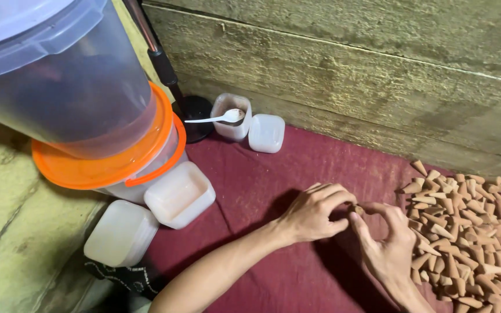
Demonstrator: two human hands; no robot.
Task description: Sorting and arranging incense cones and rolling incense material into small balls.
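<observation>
My left hand point(314, 211) and my right hand point(387, 240) meet over the dark red cloth point(262, 179), fingertips pinched together on one small tan cone point(358, 209). The cone is mostly hidden by the fingers. Just right of my right hand lies a heap of several tan cones point(465, 226), pointing in all directions, and the hand's edge touches it.
Two stacked plastic buckets, one with an orange rim point(105, 168), stand at the left. White square tubs point(179, 194) point(121, 233) lie beside them. Near the wall stand an open tub with a white spoon point(231, 116), a closed tub point(267, 133), and a black pole base point(195, 116).
</observation>
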